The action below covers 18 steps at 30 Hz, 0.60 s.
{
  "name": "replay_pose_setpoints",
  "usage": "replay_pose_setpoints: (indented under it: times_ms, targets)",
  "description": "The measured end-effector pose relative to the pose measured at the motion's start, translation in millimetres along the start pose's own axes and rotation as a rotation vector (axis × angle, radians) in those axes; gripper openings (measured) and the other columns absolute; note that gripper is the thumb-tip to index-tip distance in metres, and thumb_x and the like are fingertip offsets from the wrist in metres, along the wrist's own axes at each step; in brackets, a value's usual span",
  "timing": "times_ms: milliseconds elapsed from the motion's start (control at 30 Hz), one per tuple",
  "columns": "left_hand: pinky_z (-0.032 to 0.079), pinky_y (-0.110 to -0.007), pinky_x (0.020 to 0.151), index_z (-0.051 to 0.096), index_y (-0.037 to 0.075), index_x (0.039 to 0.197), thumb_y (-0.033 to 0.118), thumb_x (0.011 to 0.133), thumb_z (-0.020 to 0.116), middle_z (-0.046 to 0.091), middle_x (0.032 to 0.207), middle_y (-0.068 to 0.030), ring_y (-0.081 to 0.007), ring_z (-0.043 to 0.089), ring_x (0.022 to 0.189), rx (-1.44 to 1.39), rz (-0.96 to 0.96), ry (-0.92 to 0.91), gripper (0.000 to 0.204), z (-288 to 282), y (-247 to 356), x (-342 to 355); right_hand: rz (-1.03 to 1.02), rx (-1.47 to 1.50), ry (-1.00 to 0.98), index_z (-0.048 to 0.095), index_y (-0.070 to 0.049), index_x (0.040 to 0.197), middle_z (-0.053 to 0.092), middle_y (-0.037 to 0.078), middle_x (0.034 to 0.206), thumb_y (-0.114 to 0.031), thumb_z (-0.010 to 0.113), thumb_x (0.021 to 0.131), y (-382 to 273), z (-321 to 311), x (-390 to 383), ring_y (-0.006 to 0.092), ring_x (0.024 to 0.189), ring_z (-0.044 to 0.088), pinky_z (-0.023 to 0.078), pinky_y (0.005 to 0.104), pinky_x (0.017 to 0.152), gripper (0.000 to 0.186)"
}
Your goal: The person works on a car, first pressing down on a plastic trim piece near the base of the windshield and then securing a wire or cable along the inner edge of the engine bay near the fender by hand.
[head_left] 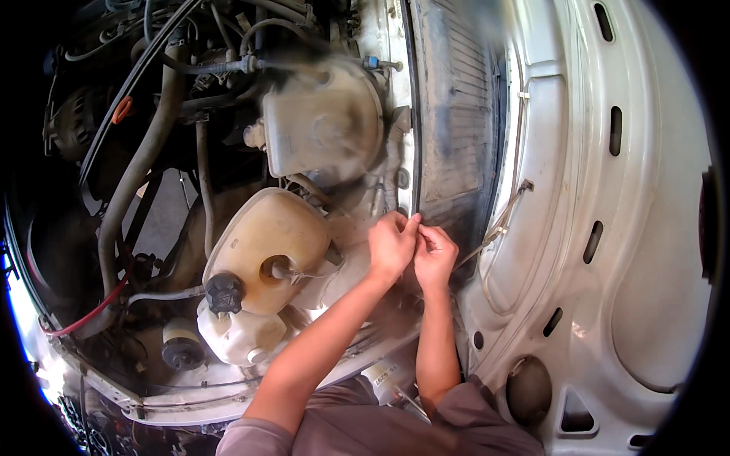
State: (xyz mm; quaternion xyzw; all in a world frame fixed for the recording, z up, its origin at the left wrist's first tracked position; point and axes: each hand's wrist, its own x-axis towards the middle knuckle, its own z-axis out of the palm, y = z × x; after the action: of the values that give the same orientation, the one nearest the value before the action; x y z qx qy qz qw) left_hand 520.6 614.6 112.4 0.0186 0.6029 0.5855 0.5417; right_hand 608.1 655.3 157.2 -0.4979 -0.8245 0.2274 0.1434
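Note:
A thin black rubber seal strip (pixel 416 114) runs along the light metal edge at the back of the engine bay and ends at my fingers. My left hand (pixel 393 245) is closed in a pinch on its near end. Right beside it, my right hand (pixel 436 258) is also closed, its fingertips pressed together at the same spot and meeting the left thumb. The tip of the strip is hidden between the fingers. To the left of my hands sits a yellowed plastic reservoir (pixel 266 243) with a black screw cap (pixel 224 293).
Farther off is a dusty, rounded plastic-looking housing (pixel 323 125). Hoses (pixel 144 163) and an orange loop handle (pixel 122 110) fill the left side. The white slotted body panel (pixel 547 152) rises at the right, with a thin cable (pixel 487 242) near my right hand. A white lower tank (pixel 242 334) stands near me.

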Motion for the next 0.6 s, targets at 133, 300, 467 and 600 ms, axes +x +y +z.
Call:
replay_pose_setpoints:
  times_ms: [133, 300, 467, 600]
  targets:
    - [0.051, -0.042, 0.064, 0.064, -0.002, 0.077, 0.029, 0.089, 0.071, 0.066, 0.066, -0.0171, -0.0325, 0.066, 0.063, 0.081, 0.103, 0.028, 0.034, -0.6, -2.1, 0.9, 0.001, -0.011, 0.014, 0.071, 0.005, 0.094, 0.066, 0.012, 0.078, 0.01, 0.065, 0.082, -1.7, 2.3, 1.3, 0.017, 0.066, 0.063, 0.049, 0.0284, 0.061, 0.014]
    - [0.051, -0.044, 0.065, 0.063, -0.001, 0.08, 0.024, 0.088, 0.07, 0.066, 0.069, -0.0188, -0.0373, 0.066, 0.066, 0.196, 0.205, 0.02, 0.027, -6.5, 3.2, 4.7, -0.043, -0.043, 0.002, 0.07, 0.005, 0.094, 0.065, 0.012, 0.078, 0.01, 0.064, 0.081, -7.6, 2.7, 0.7, 0.0192, 0.065, 0.063, 0.049, 0.0293, 0.061, 0.015]
    - [0.051, -0.049, 0.068, 0.061, 0.001, 0.087, 0.021, 0.085, 0.07, 0.067, 0.08, -0.0184, -0.04, 0.065, 0.074, 0.194, 0.304, 0.011, 0.021, -12.4, 20.6, 12.7, -0.179, -0.073, 0.019, 0.07, 0.004, 0.093, 0.063, 0.013, 0.077, 0.01, 0.064, 0.079, -12.3, -0.1, 0.5, 0.0233, 0.065, 0.062, 0.049, 0.0306, 0.061, 0.017]
    - [0.054, -0.045, 0.071, 0.063, -0.002, 0.096, 0.019, 0.084, 0.072, 0.07, 0.084, -0.0189, -0.0369, 0.069, 0.079, 0.164, 0.239, -0.046, 0.026, -15.6, 36.3, 6.6, -0.147, -0.065, 0.011, 0.069, 0.004, 0.09, 0.063, 0.013, 0.076, 0.009, 0.065, 0.077, -8.1, -4.3, 1.0, 0.0248, 0.065, 0.063, 0.049, 0.0309, 0.062, 0.014]
